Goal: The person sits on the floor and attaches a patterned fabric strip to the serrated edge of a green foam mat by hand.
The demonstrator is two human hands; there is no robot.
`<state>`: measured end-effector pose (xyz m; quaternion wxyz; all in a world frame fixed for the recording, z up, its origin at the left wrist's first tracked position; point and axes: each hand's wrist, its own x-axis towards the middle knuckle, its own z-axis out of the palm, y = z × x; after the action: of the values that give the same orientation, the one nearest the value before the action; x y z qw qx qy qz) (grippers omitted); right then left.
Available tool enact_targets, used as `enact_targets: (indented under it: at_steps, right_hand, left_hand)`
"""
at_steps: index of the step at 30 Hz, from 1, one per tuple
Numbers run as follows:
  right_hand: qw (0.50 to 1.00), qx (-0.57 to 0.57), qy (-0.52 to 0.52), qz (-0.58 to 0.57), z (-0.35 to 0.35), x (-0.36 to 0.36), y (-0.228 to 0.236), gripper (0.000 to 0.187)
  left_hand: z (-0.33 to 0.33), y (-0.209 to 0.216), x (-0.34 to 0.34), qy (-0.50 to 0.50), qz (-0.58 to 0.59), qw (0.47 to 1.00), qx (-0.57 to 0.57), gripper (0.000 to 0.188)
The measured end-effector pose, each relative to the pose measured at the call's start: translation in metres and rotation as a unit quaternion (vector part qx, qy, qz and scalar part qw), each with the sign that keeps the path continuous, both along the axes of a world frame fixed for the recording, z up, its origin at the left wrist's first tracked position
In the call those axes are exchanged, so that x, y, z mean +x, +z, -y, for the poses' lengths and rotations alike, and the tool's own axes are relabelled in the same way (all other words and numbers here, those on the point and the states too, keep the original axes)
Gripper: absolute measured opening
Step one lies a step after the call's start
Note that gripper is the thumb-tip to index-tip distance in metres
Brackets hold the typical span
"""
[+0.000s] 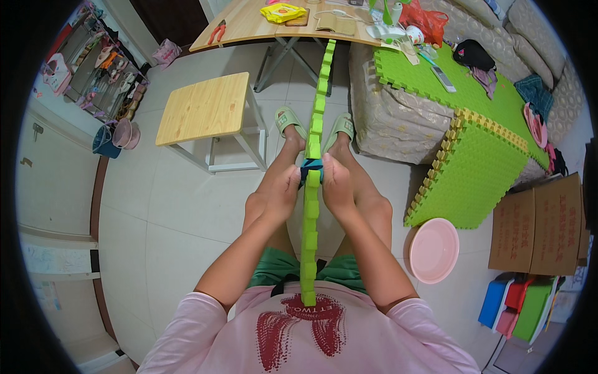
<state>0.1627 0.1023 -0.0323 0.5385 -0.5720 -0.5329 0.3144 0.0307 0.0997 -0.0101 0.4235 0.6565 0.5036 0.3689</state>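
A green foam mat tile (pixel 309 249) with a toothed jigsaw edge stands upright, edge-on to me, from my shirt out toward the wooden table. Over its upper edge lies a small dark blue and teal cloth (pixel 312 166). My left hand (pixel 286 190) is closed on the cloth from the left side. On the opposite side my right hand (pixel 337 186) grips it too, thumb pointing away from me. The other fingers of both hands are mostly hidden beside the tile.
Several more green tiles (pixel 471 169) lean against the mat-covered sofa at right. A pink basin (pixel 434 250) sits on the floor near cardboard boxes (pixel 537 225). To the left stands a wooden stool (pixel 205 109). Red-handled pliers (pixel 217 31) and a yellow packet (pixel 283 12) lie on the table (pixel 243 30).
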Motion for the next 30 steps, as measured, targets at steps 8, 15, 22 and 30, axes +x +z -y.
enact_targets:
  at_steps: [8, 15, 22, 30]
  right_hand:
    - [0.991, -0.134, 0.024, 0.013, 0.014, -0.009, -0.057, 0.043]
    - [0.987, -0.115, 0.019, -0.109, 0.018, 0.000, -0.007, 0.040]
    - [0.997, -0.052, 0.024, -0.059, 0.026, -0.009, 0.001, 0.039]
    - [0.993, -0.107, 0.032, 0.033, 0.059, -0.020, -0.033, 0.032]
  left_hand:
    - [-0.015, 0.014, -0.002, -0.009, 0.040, 0.997, 0.061, 0.032]
    - [0.014, 0.023, 0.003, 0.015, -0.052, 0.996, -0.069, 0.026]
    - [0.026, -0.044, -0.013, -0.020, 0.097, 0.995, 0.015, 0.027]
    - [0.012, 0.013, -0.011, 0.007, 0.033, 0.995, 0.095, 0.026]
